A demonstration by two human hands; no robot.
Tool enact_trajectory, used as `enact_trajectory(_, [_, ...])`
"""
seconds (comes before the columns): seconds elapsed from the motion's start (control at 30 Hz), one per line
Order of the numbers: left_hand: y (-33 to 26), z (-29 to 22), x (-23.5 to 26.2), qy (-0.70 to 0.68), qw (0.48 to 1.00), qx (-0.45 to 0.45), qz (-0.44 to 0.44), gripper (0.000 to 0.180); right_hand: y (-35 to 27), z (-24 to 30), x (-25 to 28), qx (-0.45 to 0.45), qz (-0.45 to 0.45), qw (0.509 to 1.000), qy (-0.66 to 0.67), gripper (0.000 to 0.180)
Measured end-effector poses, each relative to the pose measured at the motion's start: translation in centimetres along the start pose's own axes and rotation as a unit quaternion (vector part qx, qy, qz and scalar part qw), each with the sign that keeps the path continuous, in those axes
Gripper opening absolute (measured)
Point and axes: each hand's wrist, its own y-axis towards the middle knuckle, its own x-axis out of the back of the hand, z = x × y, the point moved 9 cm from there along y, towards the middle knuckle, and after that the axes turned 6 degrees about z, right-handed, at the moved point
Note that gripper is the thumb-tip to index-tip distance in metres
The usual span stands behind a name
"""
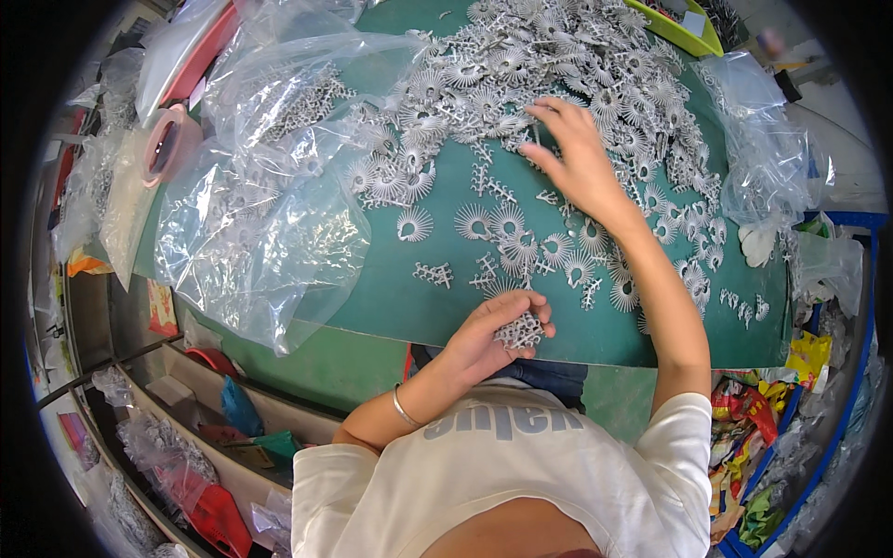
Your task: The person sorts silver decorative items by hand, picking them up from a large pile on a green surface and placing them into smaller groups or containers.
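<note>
My left hand (pixel 498 335), near the table's front edge, is curled round a small bunch of grey lattice-like metal pieces (pixel 519 332). Farther off, my right hand (pixel 579 153) reaches over a wide heap of grey metal pieces (pixel 558 56), with its thumb and fingers apart. Nothing shows between those fingers. Many pieces in the heap are round and fan-shaped with thin spokes; others are branched like fish bones. Between the hands lie several loose fan-shaped pieces (pixel 508 219) and a branched piece (pixel 433 273).
A large clear plastic bag (pixel 270 260) with grey pieces covers the table's left side. Another clear bag (pixel 758 139) lies on the right. A yellow-green tray (pixel 684 28) stands at the back. A pink basket (pixel 174 144) is at left; a blue-framed rack (pixel 842 400) stands at right.
</note>
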Motion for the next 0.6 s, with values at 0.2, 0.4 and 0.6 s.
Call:
enact_trajectory(0.2, [-0.2,-0.2,0.2,-0.003,1.000,0.002,-0.014,0.020,-3.0,1.6,-4.6,0.014,0.146,0.985,0.087,0.053])
enact_trajectory(0.4, [-0.2,0.0,0.2,-0.007,1.000,0.003,-0.010,0.019,-6.6,4.2,-2.8,0.023,0.286,0.946,0.147,0.043])
enact_trajectory(0.6, [0.0,0.1,0.0,-0.009,1.000,0.003,-0.001,0.019,-0.3,-2.7,0.4,-0.015,0.027,0.990,-0.138,0.047])
